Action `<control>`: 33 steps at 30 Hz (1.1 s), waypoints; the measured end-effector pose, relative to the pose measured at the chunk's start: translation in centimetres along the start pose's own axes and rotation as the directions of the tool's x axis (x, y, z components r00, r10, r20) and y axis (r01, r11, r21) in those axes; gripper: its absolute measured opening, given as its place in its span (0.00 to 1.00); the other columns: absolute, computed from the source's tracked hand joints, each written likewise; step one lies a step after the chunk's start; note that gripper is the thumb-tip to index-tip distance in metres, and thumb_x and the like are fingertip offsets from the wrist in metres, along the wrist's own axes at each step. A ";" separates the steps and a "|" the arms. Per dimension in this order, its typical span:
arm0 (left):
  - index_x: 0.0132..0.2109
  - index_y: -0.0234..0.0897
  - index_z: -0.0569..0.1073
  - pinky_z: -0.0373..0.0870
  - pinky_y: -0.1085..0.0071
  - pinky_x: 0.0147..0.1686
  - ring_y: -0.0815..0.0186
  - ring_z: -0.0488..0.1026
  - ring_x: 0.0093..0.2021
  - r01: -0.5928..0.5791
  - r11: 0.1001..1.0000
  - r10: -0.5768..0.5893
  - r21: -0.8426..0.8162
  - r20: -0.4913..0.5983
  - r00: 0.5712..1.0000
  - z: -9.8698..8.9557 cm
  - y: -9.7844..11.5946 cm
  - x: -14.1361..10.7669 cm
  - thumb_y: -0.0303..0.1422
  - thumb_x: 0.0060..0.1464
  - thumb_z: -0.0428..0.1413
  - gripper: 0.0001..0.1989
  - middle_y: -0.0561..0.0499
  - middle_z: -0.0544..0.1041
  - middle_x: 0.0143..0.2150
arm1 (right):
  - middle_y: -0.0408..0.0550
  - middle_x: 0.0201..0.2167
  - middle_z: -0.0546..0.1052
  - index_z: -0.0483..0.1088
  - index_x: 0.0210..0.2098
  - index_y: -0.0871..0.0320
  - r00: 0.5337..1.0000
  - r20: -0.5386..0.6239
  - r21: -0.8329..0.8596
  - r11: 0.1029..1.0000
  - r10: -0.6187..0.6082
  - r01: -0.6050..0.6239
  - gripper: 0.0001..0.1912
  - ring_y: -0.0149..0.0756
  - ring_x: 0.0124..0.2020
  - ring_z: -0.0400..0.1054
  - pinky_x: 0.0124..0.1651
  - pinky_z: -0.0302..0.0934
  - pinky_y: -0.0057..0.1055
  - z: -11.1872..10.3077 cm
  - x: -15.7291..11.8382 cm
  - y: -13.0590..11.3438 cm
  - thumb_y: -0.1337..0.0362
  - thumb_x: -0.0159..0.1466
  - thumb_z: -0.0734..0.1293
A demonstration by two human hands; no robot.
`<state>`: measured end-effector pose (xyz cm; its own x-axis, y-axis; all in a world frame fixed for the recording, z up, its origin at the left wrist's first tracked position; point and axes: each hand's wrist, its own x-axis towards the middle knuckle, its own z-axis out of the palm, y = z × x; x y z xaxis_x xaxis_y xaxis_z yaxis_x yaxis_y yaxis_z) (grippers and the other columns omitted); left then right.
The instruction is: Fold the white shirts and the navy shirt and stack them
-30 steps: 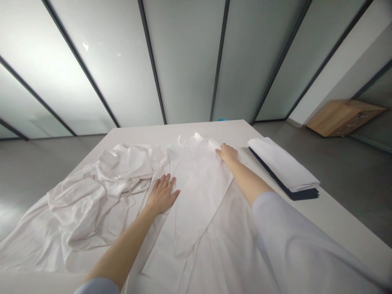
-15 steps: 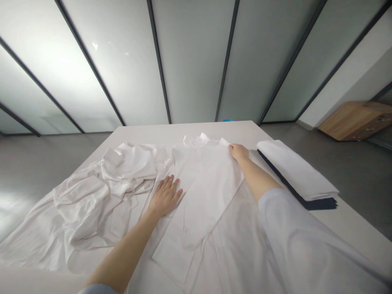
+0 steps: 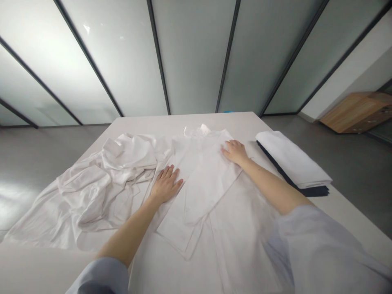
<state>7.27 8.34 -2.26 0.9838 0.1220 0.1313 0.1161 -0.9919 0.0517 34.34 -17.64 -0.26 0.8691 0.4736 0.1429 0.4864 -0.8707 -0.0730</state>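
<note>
A white shirt [image 3: 203,183] lies spread on the table, its collar end [image 3: 199,130] pointing away from me and parts of it folded inward over the middle. Flat on the shirt's left edge rests my left hand [image 3: 166,183], open, fingers apart. My right hand [image 3: 235,152] lies on the upper right edge of the shirt, its fingers extended over the cloth and nothing gripped. To the left of my left hand is a crumpled heap of white cloth [image 3: 92,183], partly touching the shirt.
A folded stack with white cloth [image 3: 290,159] over dark navy cloth [image 3: 315,190] sits on the table's right side. Beyond the white table [image 3: 147,122] stands a frosted glass wall [image 3: 192,61]. A wooden cabinet [image 3: 352,112] is on the floor at right.
My right hand has let go of the shirt's upper right edge and now lies flatter on it, slightly nearer me. My left hand stays in place on the shirt. The view has tilted slightly.
</note>
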 end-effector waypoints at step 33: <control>0.68 0.39 0.56 0.50 0.55 0.64 0.52 0.48 0.71 0.011 1.000 -0.012 0.010 0.118 0.993 -0.4 -1.0 3.9 0.50 0.63 0.41 0.33 0.41 0.52 0.71 | 0.55 0.72 0.43 0.47 0.70 0.52 0.964 0.265 0.057 0.998 0.011 -0.027 0.40 0.60 0.70 0.34 0.65 0.34 0.61 -1.2 -13.5 -5.5 0.37 0.66 0.50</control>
<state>10.92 9.84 -1.46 0.9916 0.1289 0.0126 0.1283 -0.9908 0.0428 19.87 -19.42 -0.58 0.8671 0.4822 -0.1250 0.4670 -0.8742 -0.1328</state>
